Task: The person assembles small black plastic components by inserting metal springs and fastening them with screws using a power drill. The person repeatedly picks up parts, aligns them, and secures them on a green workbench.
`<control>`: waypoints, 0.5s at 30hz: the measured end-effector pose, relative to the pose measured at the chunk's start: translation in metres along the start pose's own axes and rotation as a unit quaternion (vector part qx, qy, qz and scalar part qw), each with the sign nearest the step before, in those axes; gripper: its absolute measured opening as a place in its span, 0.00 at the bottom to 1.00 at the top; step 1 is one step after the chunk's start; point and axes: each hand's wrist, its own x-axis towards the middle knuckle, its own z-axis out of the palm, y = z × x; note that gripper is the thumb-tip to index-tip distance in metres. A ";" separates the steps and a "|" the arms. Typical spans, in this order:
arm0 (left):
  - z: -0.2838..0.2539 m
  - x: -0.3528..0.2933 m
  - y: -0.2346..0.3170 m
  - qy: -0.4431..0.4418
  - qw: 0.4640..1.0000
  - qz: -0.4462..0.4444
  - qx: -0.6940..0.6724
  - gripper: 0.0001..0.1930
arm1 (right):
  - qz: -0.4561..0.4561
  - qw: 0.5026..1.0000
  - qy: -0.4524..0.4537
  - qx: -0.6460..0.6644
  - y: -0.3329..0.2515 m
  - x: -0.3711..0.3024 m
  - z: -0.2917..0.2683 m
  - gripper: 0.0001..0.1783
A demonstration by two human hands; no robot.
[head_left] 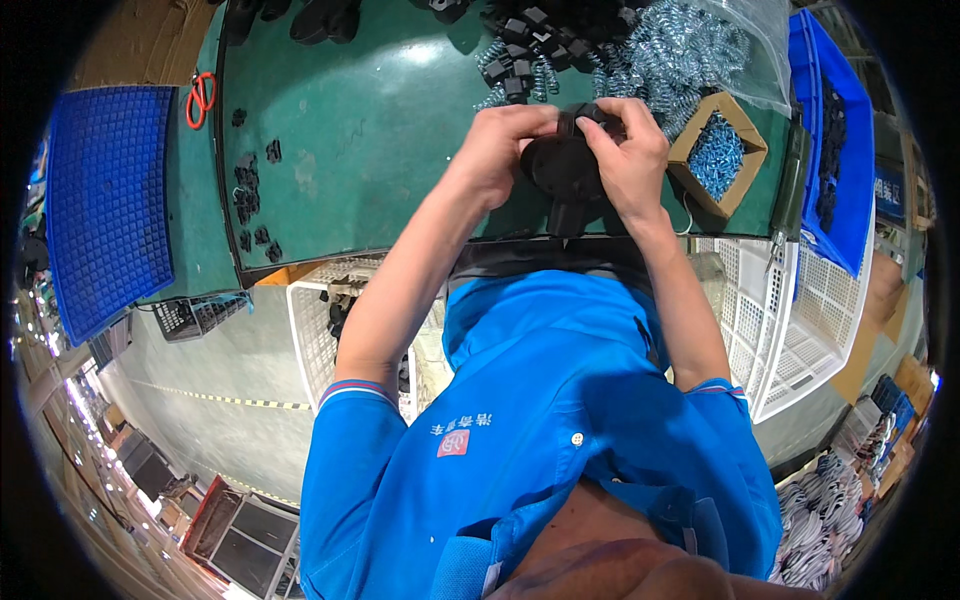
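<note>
From my remote seat I'm seeing, far left of the left grip, a gridded blue crate (110, 190) leaning beside the counter (350, 150). Between that crate and the left grip, red-handled scissors (201, 100) are lying near the counter's side edge, and small black pieces (246, 185) are sitting in a loose line. My left grip (500, 145) is closing around the upper left of a black part (562, 170), which is sitting between both grips near the counter's front edge; whether it is also resting on the counter I cannot tell. Black blocks (530, 45) are lying just beyond the grips. My right grip (632, 150) is pinching the part's upper end, thumb on top. Beyond it, coil springs (690, 60) are heaping up; just right of it, an open cardboard box (752, 172) is holding bluish screws (715, 155). Farther right, a blue bin (850, 100) is standing. I'm judging the step in hand as fitting or adjusting that upper end; the next move is probably calling for the left grip steadying while the right thumb is pressing.
</note>
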 end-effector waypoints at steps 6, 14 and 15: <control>0.010 -0.043 -0.019 -0.094 0.985 -0.024 -0.144 0.18 | -0.023 0.990 0.010 0.136 -0.028 -0.015 -0.014 0.11; 0.027 -0.069 -0.032 -0.089 0.989 0.031 -0.117 0.18 | -0.049 0.980 -0.035 0.191 -0.044 -0.031 -0.044 0.10; 0.024 -0.068 -0.028 -0.097 0.991 0.029 -0.090 0.18 | -0.053 0.978 -0.044 0.195 -0.042 -0.031 -0.046 0.10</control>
